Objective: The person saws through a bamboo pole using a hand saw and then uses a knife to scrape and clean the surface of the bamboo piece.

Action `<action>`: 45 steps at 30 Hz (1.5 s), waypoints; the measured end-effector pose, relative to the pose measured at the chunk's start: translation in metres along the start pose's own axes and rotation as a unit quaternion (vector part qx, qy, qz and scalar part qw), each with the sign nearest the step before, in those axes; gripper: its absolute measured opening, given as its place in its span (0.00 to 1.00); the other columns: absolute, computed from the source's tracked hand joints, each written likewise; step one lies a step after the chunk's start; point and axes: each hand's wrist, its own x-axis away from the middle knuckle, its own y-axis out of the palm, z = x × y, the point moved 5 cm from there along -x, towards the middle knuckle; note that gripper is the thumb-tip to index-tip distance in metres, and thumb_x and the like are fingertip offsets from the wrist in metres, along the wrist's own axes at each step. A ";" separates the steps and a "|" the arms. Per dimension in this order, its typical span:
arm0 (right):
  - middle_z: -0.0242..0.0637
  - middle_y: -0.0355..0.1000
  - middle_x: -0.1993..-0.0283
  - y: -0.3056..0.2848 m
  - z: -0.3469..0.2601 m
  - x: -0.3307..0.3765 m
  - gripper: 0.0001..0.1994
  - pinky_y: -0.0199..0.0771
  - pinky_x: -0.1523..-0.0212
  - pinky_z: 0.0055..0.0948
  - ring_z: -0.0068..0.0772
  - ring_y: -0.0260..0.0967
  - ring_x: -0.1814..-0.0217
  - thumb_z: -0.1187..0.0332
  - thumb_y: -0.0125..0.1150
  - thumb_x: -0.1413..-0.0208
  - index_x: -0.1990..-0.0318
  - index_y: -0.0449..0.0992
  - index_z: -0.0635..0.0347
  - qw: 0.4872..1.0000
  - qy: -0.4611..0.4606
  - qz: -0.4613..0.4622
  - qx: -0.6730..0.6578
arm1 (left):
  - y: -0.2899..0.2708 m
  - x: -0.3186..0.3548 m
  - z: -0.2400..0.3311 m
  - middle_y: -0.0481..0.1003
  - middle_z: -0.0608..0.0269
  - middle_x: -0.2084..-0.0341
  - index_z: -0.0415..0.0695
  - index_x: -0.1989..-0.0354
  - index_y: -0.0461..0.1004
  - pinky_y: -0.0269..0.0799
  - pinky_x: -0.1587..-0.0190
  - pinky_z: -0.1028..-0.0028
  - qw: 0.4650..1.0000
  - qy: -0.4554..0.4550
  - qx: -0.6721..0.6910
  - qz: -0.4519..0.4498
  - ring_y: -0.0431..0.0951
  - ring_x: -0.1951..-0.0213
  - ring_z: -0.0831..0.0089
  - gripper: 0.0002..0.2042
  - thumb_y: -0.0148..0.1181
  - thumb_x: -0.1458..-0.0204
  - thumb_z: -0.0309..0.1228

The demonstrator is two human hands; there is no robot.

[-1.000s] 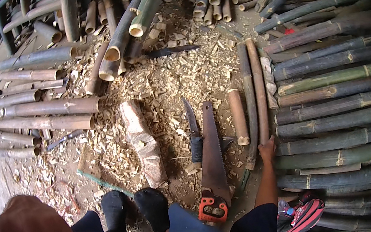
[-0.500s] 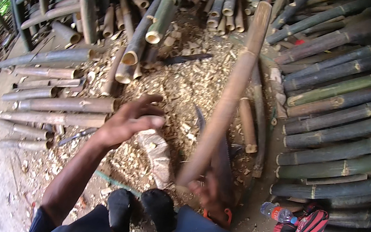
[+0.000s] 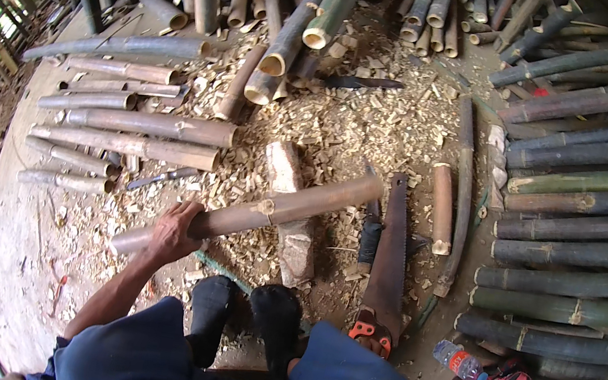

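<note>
Bamboo pole [image 3: 277, 206]: your left hand [image 3: 170, 232] fingers are wrapping it, laying it across the chopping block [image 3: 292, 212]; right hand unseen; steady it before cutting.

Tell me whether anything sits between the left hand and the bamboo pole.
Nothing does. The left hand is already wrapped around the bamboo pole, which hangs slanted over the wooden block and the wood chips. The right hand is not visible.

I see a matt, smooth brown bamboo pole [image 3: 267, 212] over a rough wooden block [image 3: 291, 216]. The saw [image 3: 390, 266] blade looks rusty, dull metal.
</note>
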 end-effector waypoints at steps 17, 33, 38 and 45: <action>0.44 0.76 0.64 -0.076 0.087 0.018 0.20 0.75 0.58 0.45 0.48 0.76 0.60 0.53 0.69 0.49 0.60 0.78 0.61 0.954 0.272 -0.001 -0.128 | -0.010 -0.003 -0.029 0.68 0.50 0.44 0.43 0.39 0.64 0.63 0.33 0.56 0.991 -0.056 -0.114 -0.039 0.66 0.39 0.53 0.44 0.84 0.66 0.40; 0.29 0.64 0.77 -0.172 -0.026 -0.003 0.19 0.62 0.79 0.20 0.18 0.60 0.81 0.62 0.58 0.46 0.55 0.67 0.68 0.826 0.212 0.154 -0.498 | 0.104 -0.166 0.176 0.79 0.46 0.51 0.44 0.41 0.75 0.69 0.40 0.50 0.997 -0.008 0.066 -0.037 0.78 0.46 0.52 0.39 0.50 0.43 0.69; 0.43 0.73 0.63 -0.178 -0.027 -0.002 0.30 0.68 0.70 0.24 0.24 0.69 0.70 0.58 0.55 0.44 0.41 0.67 0.77 0.851 0.181 0.146 -0.470 | 0.118 -0.161 0.188 0.83 0.45 0.64 0.50 0.49 0.82 0.63 0.36 0.51 0.999 -0.028 0.041 0.001 0.82 0.54 0.49 0.34 0.36 0.34 0.65; 0.51 0.77 0.43 -0.194 -0.041 -0.006 0.37 0.75 0.44 0.34 0.38 0.76 0.43 0.46 0.55 0.35 0.35 0.69 0.77 0.881 0.146 0.063 -0.446 | 0.110 -0.158 0.189 0.83 0.46 0.64 0.51 0.48 0.82 0.56 0.33 0.52 0.999 0.003 0.019 -0.039 0.82 0.52 0.50 0.34 0.34 0.33 0.63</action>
